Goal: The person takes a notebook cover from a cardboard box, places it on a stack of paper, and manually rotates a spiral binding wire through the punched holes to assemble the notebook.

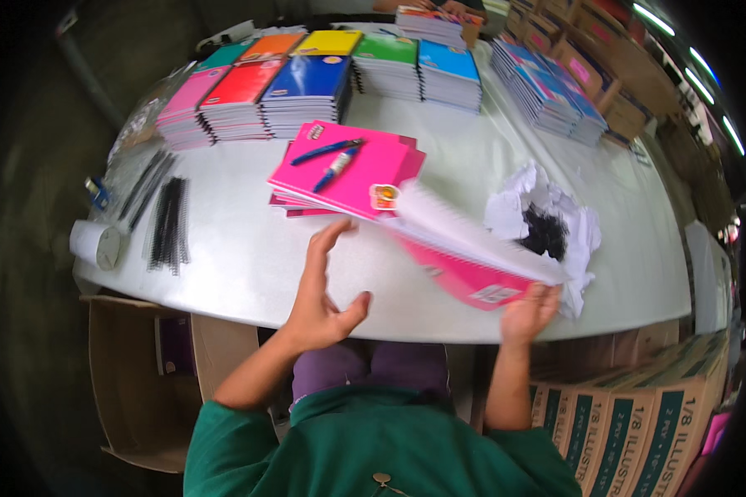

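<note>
Green cloth shirt [381, 439] nearest; my right hand [532, 313] pinches a pink-covered paper notebook [468, 248], apparently splayed; open left hand [317, 306] should steady it.

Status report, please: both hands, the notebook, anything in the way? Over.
Left hand open, empty. Right hand gripping pink-covered notebook by one end. Possible clutter: two pens atop pink notebook stack; crumpled white paper near right hand.
</note>
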`<move>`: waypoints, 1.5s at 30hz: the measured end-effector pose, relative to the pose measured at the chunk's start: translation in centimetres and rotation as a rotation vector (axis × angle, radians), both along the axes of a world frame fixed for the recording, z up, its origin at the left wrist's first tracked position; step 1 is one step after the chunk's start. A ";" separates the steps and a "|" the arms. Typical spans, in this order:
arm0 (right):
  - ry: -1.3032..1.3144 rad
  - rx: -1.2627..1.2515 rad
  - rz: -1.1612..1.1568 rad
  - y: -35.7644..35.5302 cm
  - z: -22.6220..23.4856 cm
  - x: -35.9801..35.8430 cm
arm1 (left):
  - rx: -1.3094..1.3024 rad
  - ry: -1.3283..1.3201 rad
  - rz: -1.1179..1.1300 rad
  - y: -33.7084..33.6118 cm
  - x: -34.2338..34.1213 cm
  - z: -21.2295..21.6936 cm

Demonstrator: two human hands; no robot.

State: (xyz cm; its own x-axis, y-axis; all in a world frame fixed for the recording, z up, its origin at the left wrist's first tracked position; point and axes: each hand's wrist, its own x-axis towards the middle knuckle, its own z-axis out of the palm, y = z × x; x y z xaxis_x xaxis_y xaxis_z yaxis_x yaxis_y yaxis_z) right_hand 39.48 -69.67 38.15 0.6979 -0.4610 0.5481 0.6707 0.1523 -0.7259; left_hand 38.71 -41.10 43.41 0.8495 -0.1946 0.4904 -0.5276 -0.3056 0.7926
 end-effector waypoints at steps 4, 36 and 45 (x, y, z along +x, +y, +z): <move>0.155 -0.336 0.239 4.9 -2.7 -0.7 | -0.192 0.386 0.077 1.0 -2.3 -8.0; 0.274 -0.567 0.831 5.1 -3.0 1.2 | -0.366 0.346 0.045 2.3 -0.6 -6.1; 0.426 -1.491 0.422 3.7 -1.8 10.0 | 0.202 0.048 0.015 5.4 -0.9 -5.8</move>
